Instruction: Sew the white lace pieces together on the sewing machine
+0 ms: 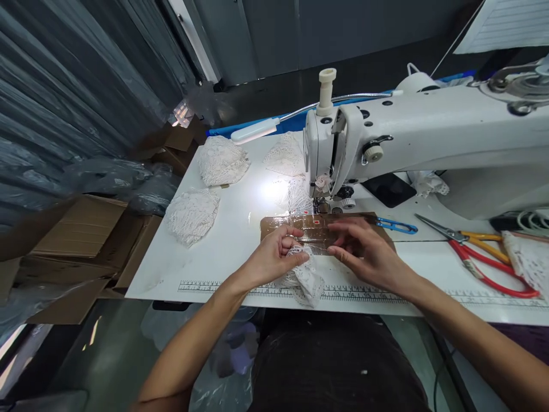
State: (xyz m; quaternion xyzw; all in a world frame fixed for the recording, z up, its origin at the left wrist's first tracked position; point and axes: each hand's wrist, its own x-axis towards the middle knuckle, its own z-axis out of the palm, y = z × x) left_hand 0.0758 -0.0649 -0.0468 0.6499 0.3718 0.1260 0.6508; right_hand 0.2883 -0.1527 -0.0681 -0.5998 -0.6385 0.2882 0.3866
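My left hand point(274, 255) is curled shut, pinching a strip of white lace point(303, 274) that hangs over the table's front edge. My right hand point(364, 250) rests beside it, fingers bent and pressed on the same lace and on a brown taped card point(313, 227) that lies flat in front of the needle. The white sewing machine point(412, 137) stands just behind both hands, with another bit of lace point(295, 194) under its presser foot.
Three heaps of white lace point(221, 160) lie at the table's left and back. Blue thread snips point(397, 225) and red-handled scissors point(480, 257) lie to the right. A ruler strip point(206, 286) runs along the front edge. Cardboard boxes point(81, 229) stand left of the table.
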